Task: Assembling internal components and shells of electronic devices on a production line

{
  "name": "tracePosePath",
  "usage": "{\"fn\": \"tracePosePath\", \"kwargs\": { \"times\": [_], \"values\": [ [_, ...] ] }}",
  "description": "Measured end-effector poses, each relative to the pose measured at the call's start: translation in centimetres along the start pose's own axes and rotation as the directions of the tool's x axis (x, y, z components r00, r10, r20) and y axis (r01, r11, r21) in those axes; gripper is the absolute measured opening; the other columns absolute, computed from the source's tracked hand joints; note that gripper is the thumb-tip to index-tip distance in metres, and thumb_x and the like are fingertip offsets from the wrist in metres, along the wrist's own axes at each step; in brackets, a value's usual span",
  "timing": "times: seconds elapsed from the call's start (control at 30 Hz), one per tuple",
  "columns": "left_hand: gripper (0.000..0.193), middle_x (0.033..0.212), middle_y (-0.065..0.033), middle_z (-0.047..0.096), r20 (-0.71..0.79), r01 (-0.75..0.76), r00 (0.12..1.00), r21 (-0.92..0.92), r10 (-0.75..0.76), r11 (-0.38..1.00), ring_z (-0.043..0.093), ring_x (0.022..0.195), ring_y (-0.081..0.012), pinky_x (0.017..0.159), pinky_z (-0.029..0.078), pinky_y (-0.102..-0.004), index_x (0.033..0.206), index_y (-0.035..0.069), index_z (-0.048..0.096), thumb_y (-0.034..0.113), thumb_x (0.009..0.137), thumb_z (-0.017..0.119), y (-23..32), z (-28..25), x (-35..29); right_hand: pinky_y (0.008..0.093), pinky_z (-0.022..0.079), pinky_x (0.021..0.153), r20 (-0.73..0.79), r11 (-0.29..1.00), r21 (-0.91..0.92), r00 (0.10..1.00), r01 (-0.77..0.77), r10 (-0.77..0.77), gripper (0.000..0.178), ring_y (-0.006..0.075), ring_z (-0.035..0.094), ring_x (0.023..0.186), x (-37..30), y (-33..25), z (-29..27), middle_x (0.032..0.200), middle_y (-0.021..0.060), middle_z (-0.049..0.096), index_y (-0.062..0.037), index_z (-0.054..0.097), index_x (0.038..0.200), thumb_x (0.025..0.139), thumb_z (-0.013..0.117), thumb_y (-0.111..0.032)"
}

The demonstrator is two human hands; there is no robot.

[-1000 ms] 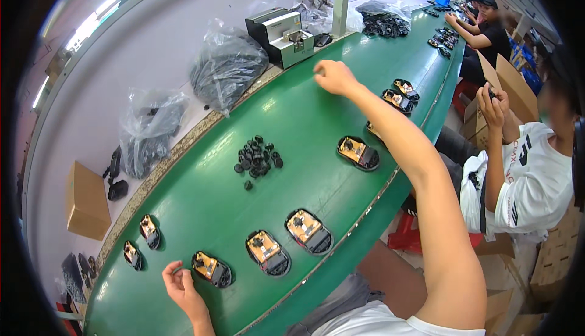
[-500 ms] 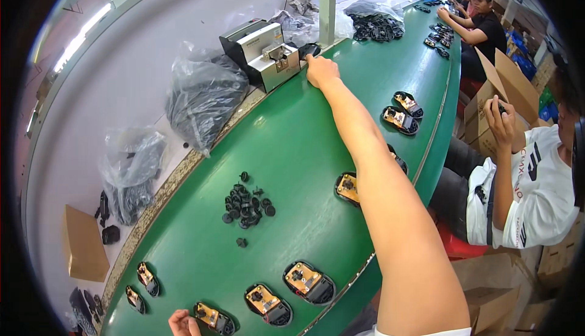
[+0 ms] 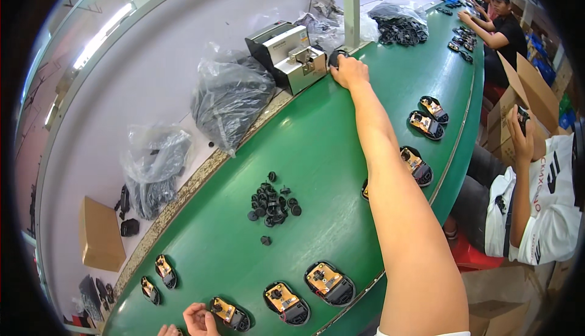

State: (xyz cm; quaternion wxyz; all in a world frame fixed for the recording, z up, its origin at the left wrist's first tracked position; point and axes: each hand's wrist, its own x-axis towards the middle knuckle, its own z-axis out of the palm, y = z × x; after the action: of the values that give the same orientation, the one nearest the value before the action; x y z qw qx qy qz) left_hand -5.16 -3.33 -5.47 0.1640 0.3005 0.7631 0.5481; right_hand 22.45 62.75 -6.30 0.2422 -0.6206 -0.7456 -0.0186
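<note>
My right arm stretches across the green belt. At its far edge, my right hand [image 3: 352, 72] is closed on a black rounded part [image 3: 337, 57], partly hidden by the fingers, just right of a silver and black bench machine [image 3: 297, 58]. My left hand is out of the picture. Several opened computer mice with tan circuit boards lie along the near edge, one of them [image 3: 329, 283] left of my forearm. A heap of small black wheels [image 3: 268, 203] sits mid-belt. At the lower left, a co-worker's two hands [image 3: 200, 320] show partly beside another mouse [image 3: 230, 314].
Clear bags of dark parts [image 3: 231, 95] stand along the ledge behind the belt, with a cardboard box [image 3: 100, 233] further left. A green post [image 3: 351, 10] rises beyond my hand. At right, a person in white [image 3: 544, 205] sits before an open carton [image 3: 509, 113].
The view has shifted, so the scene sits further right. My right hand stays by the machine; the black part beneath it now looks rounder. More of the co-worker's hands shows at the lower left.
</note>
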Motion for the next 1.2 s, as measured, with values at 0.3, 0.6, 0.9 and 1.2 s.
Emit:
{"fn": "tracePosePath", "kwargs": {
  "times": [0.3, 0.6, 0.9, 1.2],
  "values": [
    [0.029, 0.114, -0.0066, 0.057, 0.042, -0.063, 0.997, -0.068, 0.066, 0.996, 0.053, 0.091, -0.0095, 0.085, 0.044, -0.0234, 0.12, 0.0, 0.053, -0.003, 0.092, 0.057, -1.9, 0.3, 0.5, 0.0527, 0.055, 0.086, -0.054, 0.999, 0.044, 0.998, 0.021, -0.019, 0.035, 0.0433, 0.07, 0.099, -3.0, 0.6, -0.4, 0.105, 0.0207, 0.073, -0.0056, 0.064, 0.108, 0.096, 0.066, -0.038],
    [0.029, 0.117, -0.0074, 0.058, -0.116, -0.226, 0.97, -0.093, 0.215, 0.97, 0.057, 0.103, -0.0152, 0.09, 0.046, -0.0269, 0.12, -0.001, 0.055, -0.002, 0.092, 0.058, -2.4, -0.6, 0.7, 0.035, 0.048, 0.059, -0.06, 0.738, 0.576, 0.919, 0.351, -0.39, 0.025, 0.0202, 0.062, 0.061, -14.6, -5.2, -9.0, 0.074, 0.0095, 0.068, -0.0045, 0.064, 0.097, 0.097, 0.07, -0.028],
    [0.055, 0.136, -0.0179, 0.06, 0.121, -0.654, 0.757, 0.153, 0.642, 0.741, 0.061, 0.119, -0.0291, 0.096, 0.048, -0.0368, 0.133, 0.003, 0.057, 0.007, 0.081, 0.073, 8.8, 1.4, -0.3, 0.0231, 0.032, 0.052, 0.353, -0.032, 0.844, 0.599, -0.536, -0.719, 0.029, 0.004, 0.036, 0.056, -33.1, -14.1, -21.4, 0.064, -0.008, 0.042, -0.0046, 0.061, 0.092, 0.104, 0.064, -0.031],
    [0.045, 0.101, -0.0197, 0.072, 0.643, 0.204, 0.742, -0.483, 0.187, 0.851, 0.072, 0.071, -0.0214, 0.053, 0.055, -0.0275, 0.134, -0.005, 0.052, 0.022, 0.1, 0.062, 9.7, 0.5, -3.5, 0.0224, 0.031, 0.052, 0.445, 0.117, 0.63, 0.233, -0.768, -0.865, 0.035, 0.0033, 0.033, 0.056, -39.6, -20.4, -22.9, 0.065, -0.0086, 0.038, -0.007, 0.06, 0.091, 0.106, 0.058, -0.038]
  ]
}}
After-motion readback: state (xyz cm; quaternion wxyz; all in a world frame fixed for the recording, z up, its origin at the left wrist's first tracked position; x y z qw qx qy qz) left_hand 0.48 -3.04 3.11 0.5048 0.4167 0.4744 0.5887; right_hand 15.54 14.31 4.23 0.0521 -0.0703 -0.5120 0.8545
